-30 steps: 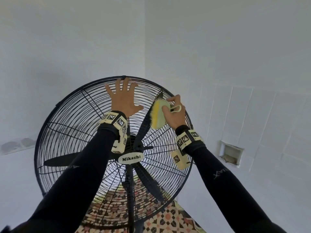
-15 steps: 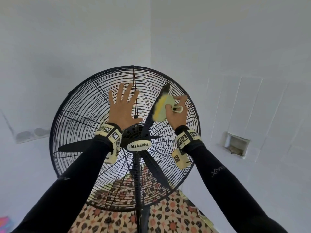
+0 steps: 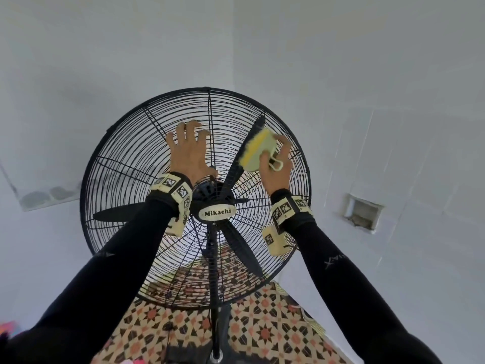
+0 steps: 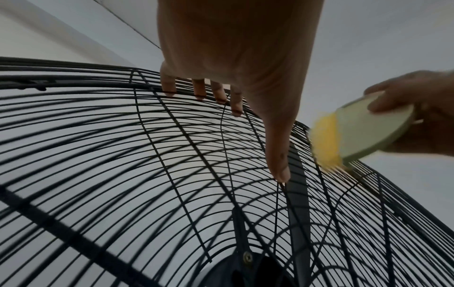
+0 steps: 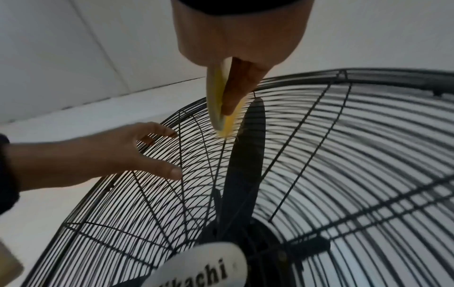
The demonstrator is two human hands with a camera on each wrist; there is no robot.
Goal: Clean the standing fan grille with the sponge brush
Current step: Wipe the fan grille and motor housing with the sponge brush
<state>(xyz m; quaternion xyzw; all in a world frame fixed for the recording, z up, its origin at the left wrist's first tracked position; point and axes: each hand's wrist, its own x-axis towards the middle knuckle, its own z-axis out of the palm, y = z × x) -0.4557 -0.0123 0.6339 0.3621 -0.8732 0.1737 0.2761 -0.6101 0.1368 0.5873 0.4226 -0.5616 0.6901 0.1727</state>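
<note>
Soft daylight, dim blurry wrist views

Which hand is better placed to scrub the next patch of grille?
Right. The right hand already grips the sponge brush, bristles on the grille wires. The left hand only braces the grille with its fingertips.

black fan grille (image 3: 126, 164), yellow-and-pale-green sponge brush (image 3: 256, 151), orange-black star-patterned floor (image 3: 262, 327)
</note>
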